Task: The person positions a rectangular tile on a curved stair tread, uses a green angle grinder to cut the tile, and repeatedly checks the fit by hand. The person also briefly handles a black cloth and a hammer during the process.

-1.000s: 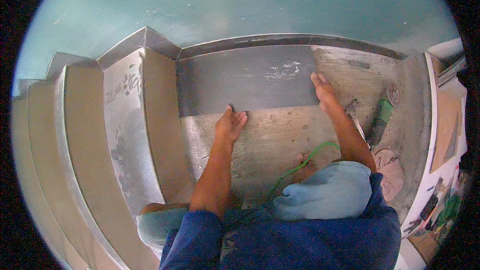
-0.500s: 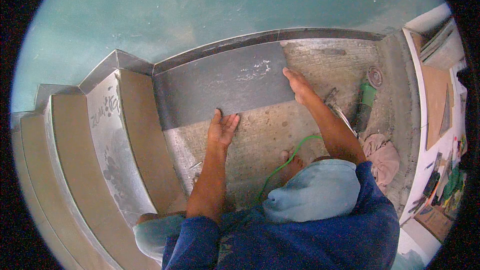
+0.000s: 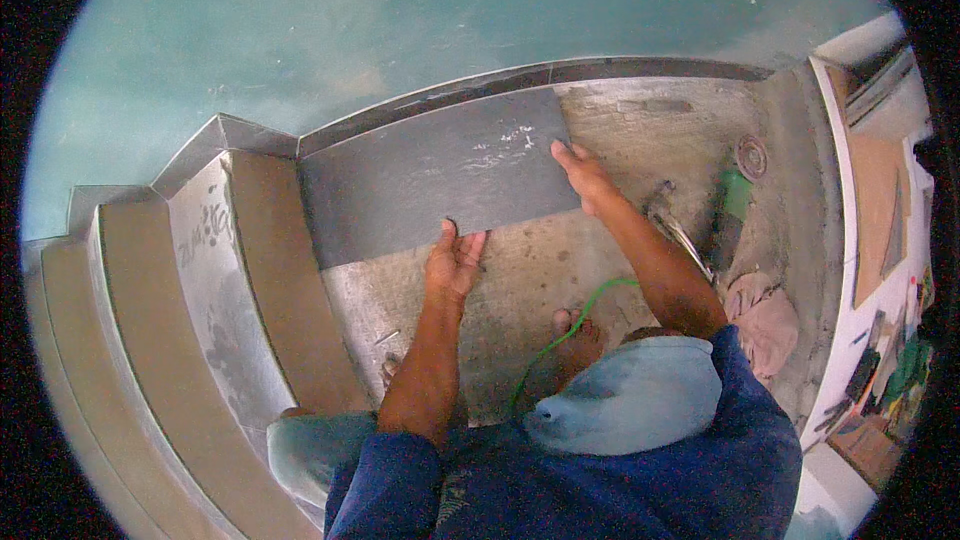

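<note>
A dark grey rectangular tile (image 3: 420, 180), streaked with white marks, lies on the rough landing against the skirting along the wall. My left hand (image 3: 454, 258) grips the tile's near edge, thumb on top and other fingers curled at or under it. My right hand (image 3: 582, 177) holds the tile at its right end, fingers closed on the edge. Right of that hand, a green angle grinder (image 3: 735, 200) and some metal tools (image 3: 682, 238) rest on the bare concrete (image 3: 520, 280). A green cable (image 3: 600, 292) runs down past my bare foot (image 3: 582, 335).
Tiled stair steps (image 3: 140, 290) descend at the left. A teal wall (image 3: 480, 0) stands behind. A pink cloth (image 3: 760, 325) lies beside my right arm. At the far right, a white-edged board (image 3: 830, 170) borders cardboard sheets (image 3: 875, 200) and a jumble of small items (image 3: 895, 380).
The view has shifted, moving the scene leftward. My fingers have closed on the tile's edges, and its near edge looks slightly raised under my left hand.
</note>
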